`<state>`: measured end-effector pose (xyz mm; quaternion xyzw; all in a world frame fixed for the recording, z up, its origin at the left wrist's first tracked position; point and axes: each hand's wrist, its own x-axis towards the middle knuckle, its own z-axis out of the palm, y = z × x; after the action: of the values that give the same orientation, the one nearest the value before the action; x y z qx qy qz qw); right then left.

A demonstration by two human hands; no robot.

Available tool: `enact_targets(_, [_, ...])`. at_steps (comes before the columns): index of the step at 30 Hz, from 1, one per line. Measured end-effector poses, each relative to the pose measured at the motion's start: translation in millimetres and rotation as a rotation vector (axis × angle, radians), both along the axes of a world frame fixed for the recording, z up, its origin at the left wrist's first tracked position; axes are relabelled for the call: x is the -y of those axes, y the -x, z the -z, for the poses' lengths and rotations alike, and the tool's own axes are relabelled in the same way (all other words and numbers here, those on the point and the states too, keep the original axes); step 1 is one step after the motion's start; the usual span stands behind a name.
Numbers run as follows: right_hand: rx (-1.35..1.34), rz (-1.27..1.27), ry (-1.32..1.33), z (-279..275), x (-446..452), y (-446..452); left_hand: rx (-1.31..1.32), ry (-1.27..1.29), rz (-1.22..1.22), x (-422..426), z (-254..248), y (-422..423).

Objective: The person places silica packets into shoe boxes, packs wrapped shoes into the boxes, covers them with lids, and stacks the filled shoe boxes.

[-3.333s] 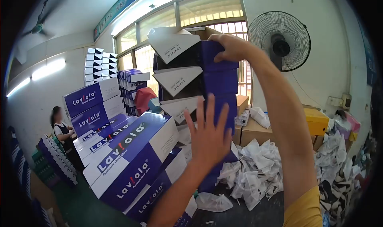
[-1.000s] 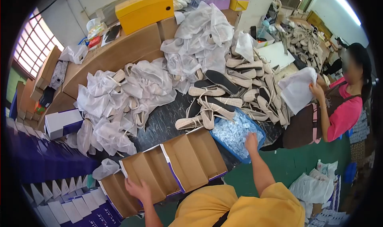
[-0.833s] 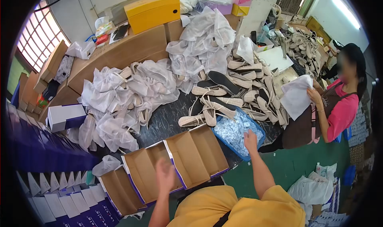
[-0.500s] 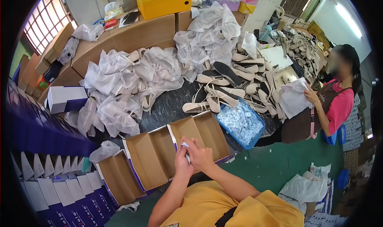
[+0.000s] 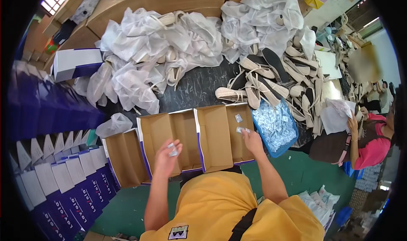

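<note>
Small clear packets lie in my left hand [image 5: 168, 156], its fingers curled round them, above the middle open shoe box [image 5: 154, 135]. Over the right-hand open box [image 5: 214, 130], my right hand [image 5: 251, 142] pinches another small packet [image 5: 243, 130]. One loose packet [image 5: 238, 118] shows inside that box, just above my right fingers. A third open box [image 5: 123, 156] stands at the left end of the row. Beside the right box sits a blue tray [image 5: 295, 144] full of the same packets.
Shoes in white wrapping [image 5: 140, 37] and bare beige shoes [image 5: 271, 78] are heaped behind the boxes. Stacked purple and white boxes [image 5: 80, 194] stand at the left. A co-worker [image 5: 373, 141] at the right holds white paper [image 5: 337, 116].
My hands have come together from the tray and left box, then parted over separate boxes, each with packets. A loose packet now shows in the right box. The view has shifted and tilted down.
</note>
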<state>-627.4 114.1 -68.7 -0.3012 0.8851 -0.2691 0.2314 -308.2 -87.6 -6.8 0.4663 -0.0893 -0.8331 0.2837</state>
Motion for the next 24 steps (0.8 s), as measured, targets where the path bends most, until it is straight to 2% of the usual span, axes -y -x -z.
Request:
enact_targets(2, [0.020,0.003,0.134,1,-8,2,0.143,0.184,0.169,3,-5,-25])
enact_targets(3, [0.025,0.014,0.125,-3,-11,-2,0.146,0.175,0.182,6,-4,-39])
enact_targets(5, [0.317,0.010,0.208,-51,18,-22,0.263,0.360,0.061,14,3,-70])
enact_targets(6, [0.475,0.000,0.249,-64,31,-39,0.278,0.361,0.054,13,13,-92])
enact_targets(8, [0.546,-0.038,0.230,-69,67,-85,0.497,0.567,-0.124,18,45,-141])
enact_targets(10, [0.613,-0.101,0.227,-70,92,-118,0.627,0.700,-0.254,30,39,-169])
enact_targets(13, [0.202,-0.242,0.315,-73,112,-147,1.741,1.298,0.449,46,28,-170])
enact_targets(14, [0.108,-0.260,0.332,-79,123,-148,1.733,1.310,0.432,66,28,-166])
enact_targets(17, [0.408,-0.071,0.380,-118,117,-90,0.888,0.952,0.023,149,48,-98])
enact_targets(18, [0.351,-0.024,0.391,-111,116,-56,0.818,0.976,0.049,179,67,-74])
enact_targets(20, [0.243,-0.048,0.314,-75,119,35,1.060,1.013,0.058,239,113,-36])
enact_targets(22, [-0.195,-0.032,0.398,-64,136,130,1.170,0.804,0.207,276,126,8])
enact_targets(24, [-0.674,-0.139,0.321,-67,149,239,1.061,0.866,0.091,295,147,30])
